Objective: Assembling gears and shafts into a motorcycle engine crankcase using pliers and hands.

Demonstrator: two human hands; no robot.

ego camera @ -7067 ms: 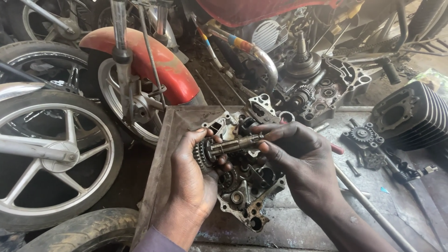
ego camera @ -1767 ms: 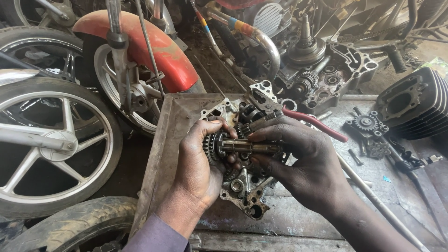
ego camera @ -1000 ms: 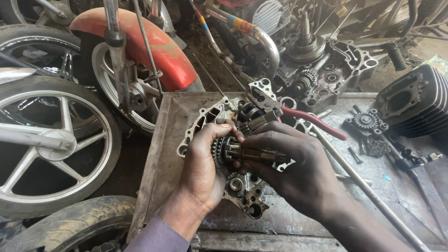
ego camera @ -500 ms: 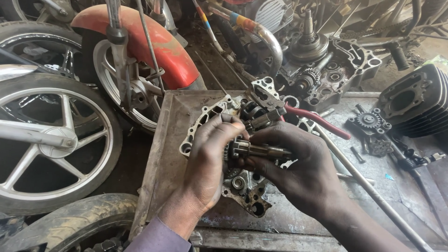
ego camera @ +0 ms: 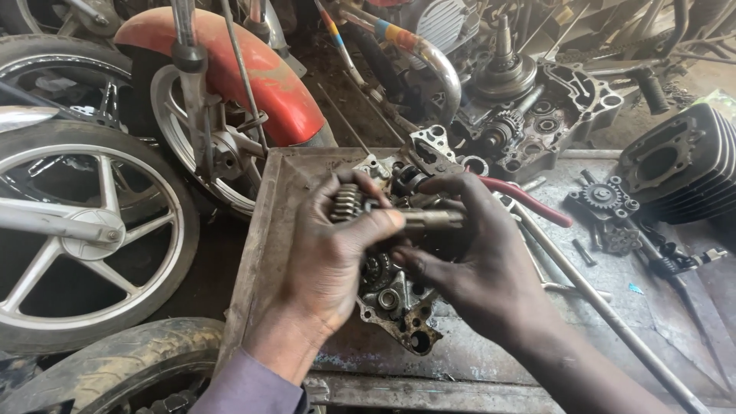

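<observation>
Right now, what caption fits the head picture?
Both hands hold a gear shaft over an engine case.

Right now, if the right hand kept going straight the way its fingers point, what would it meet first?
The right hand points left, along the gear shaft it grips. The first thing in that line is the left hand, which holds the geared end. They look nearly touching already, though depth is hard to judge.

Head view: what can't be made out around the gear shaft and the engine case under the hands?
- Gear shaft: middle hidden by left hand fingers.
- Engine case: centre covered by both hands; right hand hides the shaft's seat.
- Finned cylinder: cut off by the right edge.
</observation>
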